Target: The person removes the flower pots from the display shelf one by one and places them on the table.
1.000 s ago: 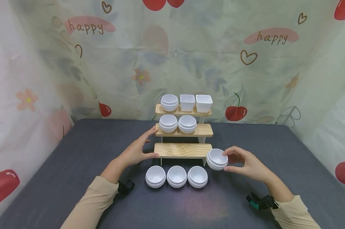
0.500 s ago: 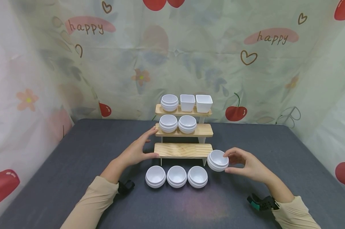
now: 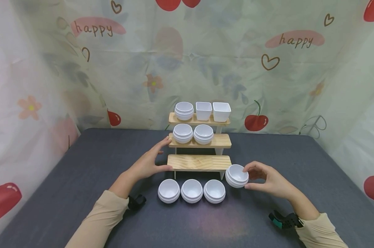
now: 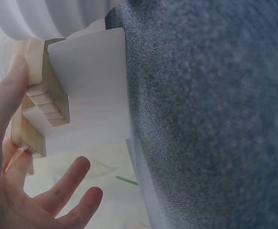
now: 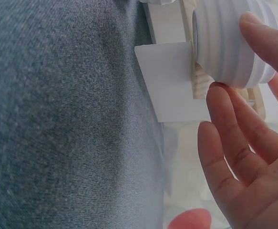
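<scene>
A three-tier wooden shelf [image 3: 199,162] stands mid-table. My left hand [image 3: 152,162] rests against its left end, thumb at the bottom tier and index finger reaching the middle tier. In the left wrist view that index finger [image 4: 5,95] lies straight along the wooden edge [image 4: 38,95]. My right hand [image 3: 264,179] pinches a round white ribbed bowl [image 3: 237,175] just right of the bottom tier's end, low over the table. In the right wrist view the bowl [image 5: 224,43] sits between my fingers [image 5: 239,129], beside the shelf's white leg [image 5: 172,81].
Three round white bowls [image 3: 191,190] stand in a row on the grey table [image 3: 81,172] in front of the shelf. Two round bowls [image 3: 193,133] sit on the middle tier. The top tier has one round bowl [image 3: 184,110] and two square cups [image 3: 221,111]. A printed curtain hangs behind.
My right hand has lowered the bowl slightly and shifted it a little to the right. The left hand has stayed at the shelf's left end.
</scene>
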The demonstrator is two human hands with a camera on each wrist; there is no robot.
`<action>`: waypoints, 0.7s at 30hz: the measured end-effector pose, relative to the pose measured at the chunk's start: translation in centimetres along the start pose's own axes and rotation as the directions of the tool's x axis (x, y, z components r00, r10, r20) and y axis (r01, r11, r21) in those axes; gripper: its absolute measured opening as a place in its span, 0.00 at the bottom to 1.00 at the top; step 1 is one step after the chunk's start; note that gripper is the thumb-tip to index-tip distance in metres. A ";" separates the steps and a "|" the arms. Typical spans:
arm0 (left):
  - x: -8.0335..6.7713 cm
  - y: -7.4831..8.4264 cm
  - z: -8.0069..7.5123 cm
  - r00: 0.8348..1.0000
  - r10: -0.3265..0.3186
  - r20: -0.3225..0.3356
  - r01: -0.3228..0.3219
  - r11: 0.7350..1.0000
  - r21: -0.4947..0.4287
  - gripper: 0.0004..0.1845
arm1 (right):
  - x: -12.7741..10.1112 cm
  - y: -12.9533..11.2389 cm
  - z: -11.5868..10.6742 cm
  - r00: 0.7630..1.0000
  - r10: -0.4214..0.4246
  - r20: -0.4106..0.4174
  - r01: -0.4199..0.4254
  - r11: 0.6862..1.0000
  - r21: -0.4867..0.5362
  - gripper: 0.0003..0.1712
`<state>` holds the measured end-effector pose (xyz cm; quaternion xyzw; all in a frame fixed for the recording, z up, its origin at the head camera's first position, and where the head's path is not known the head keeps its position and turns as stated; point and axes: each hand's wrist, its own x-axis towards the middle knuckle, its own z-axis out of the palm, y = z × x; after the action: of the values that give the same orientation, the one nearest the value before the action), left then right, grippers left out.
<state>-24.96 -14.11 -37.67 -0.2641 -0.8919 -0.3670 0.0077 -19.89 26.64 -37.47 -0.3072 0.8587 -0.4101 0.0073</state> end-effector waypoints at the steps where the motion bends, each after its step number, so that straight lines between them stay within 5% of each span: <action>1: 0.0 0.0 0.0 1.000 0.000 0.000 0.000 1.000 0.003 0.49 | 0.0 0.1 0.0 1.000 0.003 0.003 -0.003 1.000 0.001 0.21; 21: -0.1 0.0 0.0 1.000 0.010 -0.009 -0.010 1.000 0.005 0.49 | -0.3 1.1 0.0 0.998 -0.003 0.063 0.002 1.000 0.018 0.22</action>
<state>-24.90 -14.12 -37.68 -0.2667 -0.8914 -0.3661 0.0143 -20.17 27.34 -38.30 -0.3210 0.8540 -0.4077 0.0366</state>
